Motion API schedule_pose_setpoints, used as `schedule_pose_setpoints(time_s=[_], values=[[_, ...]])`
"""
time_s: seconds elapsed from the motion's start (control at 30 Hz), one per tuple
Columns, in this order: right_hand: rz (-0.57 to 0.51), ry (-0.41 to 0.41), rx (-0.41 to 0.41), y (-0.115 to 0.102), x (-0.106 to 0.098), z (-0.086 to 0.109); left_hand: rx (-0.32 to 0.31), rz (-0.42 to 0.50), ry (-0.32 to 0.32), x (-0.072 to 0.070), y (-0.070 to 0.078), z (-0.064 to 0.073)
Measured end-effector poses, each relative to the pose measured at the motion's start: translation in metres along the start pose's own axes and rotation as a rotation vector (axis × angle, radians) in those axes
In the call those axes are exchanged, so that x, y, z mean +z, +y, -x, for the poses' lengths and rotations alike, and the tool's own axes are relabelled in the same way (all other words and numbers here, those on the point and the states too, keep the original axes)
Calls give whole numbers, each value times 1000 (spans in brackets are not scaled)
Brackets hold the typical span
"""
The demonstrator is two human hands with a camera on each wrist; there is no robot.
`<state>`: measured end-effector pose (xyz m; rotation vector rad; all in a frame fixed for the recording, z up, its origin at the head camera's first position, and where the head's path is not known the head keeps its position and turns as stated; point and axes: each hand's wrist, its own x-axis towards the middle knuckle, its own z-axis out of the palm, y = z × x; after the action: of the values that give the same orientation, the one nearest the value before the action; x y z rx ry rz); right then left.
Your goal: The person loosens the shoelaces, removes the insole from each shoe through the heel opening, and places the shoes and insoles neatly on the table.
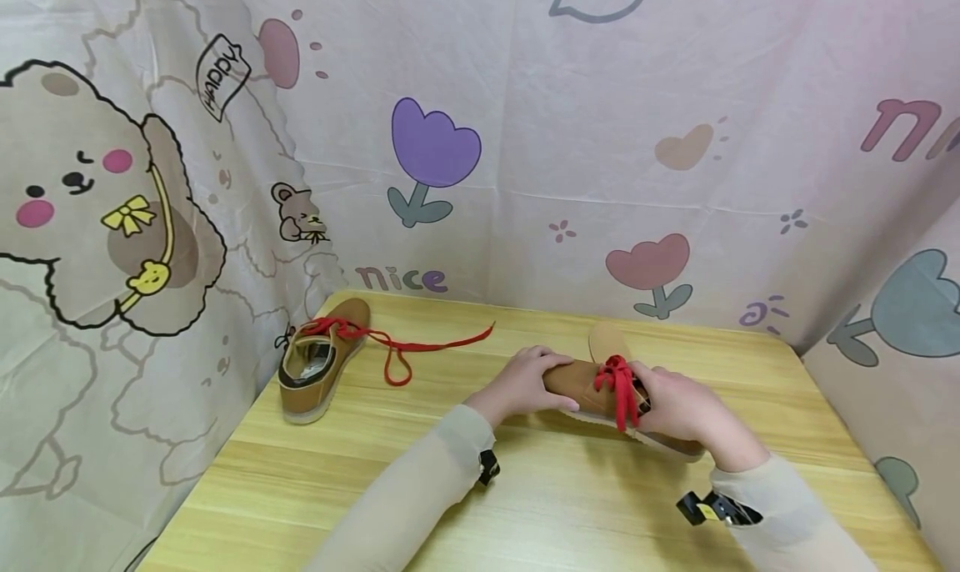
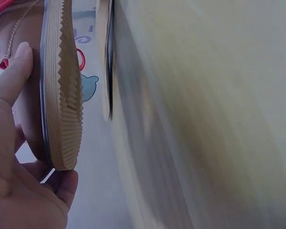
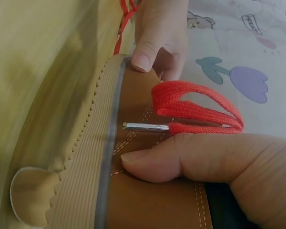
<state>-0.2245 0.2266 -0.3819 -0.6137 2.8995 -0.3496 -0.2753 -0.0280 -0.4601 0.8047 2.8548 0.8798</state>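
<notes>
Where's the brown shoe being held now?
The brown shoe is right of centre in the head view, above the wooden table, left hand on its toe, right hand by its red laces.

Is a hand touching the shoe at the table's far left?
No, the left hand and right hand both hold the other shoe.

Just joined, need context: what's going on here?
A person has a brown shoe in both hands, lifted off the table at its toe end: the left hand grips the toe, the right hand the side farther back. Its red lace looks tied, with a loop showing. A flat tan piece, maybe an insole, lies behind it. The other shoe stands at the left, its lace trailing loose.
</notes>
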Motion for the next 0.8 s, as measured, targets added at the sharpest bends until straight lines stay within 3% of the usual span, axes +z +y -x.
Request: schedule_pose_setpoints(time_s=[0.8], values=[[58, 29, -41, -30, 21, -22, -81, -40, 34, -16, -24, 38]])
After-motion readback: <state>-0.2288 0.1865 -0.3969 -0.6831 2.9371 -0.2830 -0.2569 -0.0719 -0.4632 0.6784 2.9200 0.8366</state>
